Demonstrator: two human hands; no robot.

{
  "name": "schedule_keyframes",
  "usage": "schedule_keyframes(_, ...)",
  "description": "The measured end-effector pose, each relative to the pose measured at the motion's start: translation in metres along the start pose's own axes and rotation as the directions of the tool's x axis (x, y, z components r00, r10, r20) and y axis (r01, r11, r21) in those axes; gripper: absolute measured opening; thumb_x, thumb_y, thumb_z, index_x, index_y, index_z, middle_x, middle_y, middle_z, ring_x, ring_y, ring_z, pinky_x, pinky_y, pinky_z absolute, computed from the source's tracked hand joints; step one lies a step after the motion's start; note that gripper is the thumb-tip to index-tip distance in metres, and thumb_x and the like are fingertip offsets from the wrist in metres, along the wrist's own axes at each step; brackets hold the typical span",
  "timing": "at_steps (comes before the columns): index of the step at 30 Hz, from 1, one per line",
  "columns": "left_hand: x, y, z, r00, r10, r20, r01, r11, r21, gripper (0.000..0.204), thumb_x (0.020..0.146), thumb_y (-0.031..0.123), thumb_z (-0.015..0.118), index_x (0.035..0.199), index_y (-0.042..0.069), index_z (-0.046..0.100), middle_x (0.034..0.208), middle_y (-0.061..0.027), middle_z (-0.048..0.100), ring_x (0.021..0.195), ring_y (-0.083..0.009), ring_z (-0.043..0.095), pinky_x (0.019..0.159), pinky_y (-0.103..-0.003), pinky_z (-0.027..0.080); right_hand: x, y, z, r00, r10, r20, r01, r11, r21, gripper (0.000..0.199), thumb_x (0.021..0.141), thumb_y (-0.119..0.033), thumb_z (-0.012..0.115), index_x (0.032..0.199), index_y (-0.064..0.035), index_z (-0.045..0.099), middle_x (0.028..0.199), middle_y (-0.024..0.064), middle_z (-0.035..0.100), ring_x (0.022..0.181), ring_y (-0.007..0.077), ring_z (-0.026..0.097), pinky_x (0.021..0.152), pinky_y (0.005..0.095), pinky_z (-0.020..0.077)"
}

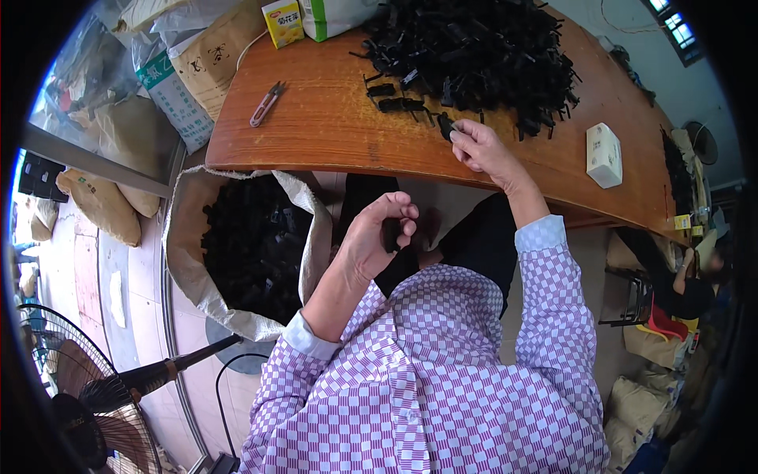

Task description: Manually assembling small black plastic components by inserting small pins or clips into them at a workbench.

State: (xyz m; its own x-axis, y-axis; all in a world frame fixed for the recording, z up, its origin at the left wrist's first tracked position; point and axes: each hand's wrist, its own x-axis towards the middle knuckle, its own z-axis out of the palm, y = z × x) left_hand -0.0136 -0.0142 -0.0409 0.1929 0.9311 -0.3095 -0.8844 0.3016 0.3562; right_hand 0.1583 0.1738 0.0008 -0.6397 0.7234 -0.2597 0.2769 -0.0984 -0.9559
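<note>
My right hand (pixel 483 150) is over the table's near edge, thumb and fingers pinched on a small black plastic part (pixel 446 126). Close beyond it lies a big heap of similar black parts (pixel 482 55), with a few loose ones (pixel 400 104) at its near left side. Above my lap, my left hand (pixel 379 229) is curled around another small black part (pixel 391 235), mostly hidden by the fingers. Left of that hand stands an open white woven sack (pixel 185 209) filled with many black parts (pixel 257 237).
Thread snips (pixel 268 104) lie on the wooden table (pixel 316 87), left of the heap. A white box (pixel 604 156) sits on the right; a yellow box (pixel 283 22) is at the back. A fan (pixel 87 387) stands lower left. Another person (pixel 695 288) is at far right.
</note>
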Motion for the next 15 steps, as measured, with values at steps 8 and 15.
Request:
schedule_keyframes(8, 0.018, 0.011, 0.048, 0.996, -0.022, -0.083, 0.036, 0.984, 0.175, 0.038, 0.097, 0.037, 0.049, 0.113, 0.003, 0.056, 0.094, -0.0132, 0.062, 0.063, -0.0103, 0.052, 0.047, -0.018, 0.038, -0.054, 0.005, 0.022, 0.775, -0.629, 0.058, 0.446, 0.478, -0.757, 0.021, 0.084, -0.001, 0.061, 0.104, -0.0025, 0.055, 0.083, 0.0144, 0.065, 0.072, 0.0287, 0.067, 0.056, 0.0358, 0.0509)
schedule_keyframes(15, 0.024, -0.011, 0.029, 0.97, -0.164, 0.182, 0.122, 0.967, 0.223, 0.044, 0.096, 0.032, 0.053, 0.128, 0.002, 0.05, 0.097, -0.0142, 0.062, 0.058, -0.0091, 0.05, 0.046, -0.018, 0.036, -0.091, 0.021, 0.02, 0.563, -0.766, 0.312, 0.539, 0.054, -0.841, 0.024, 0.081, -0.008, 0.061, 0.104, -0.006, 0.06, 0.078, 0.0031, 0.064, 0.061, 0.0147, 0.063, 0.051, 0.0273, 0.0493)
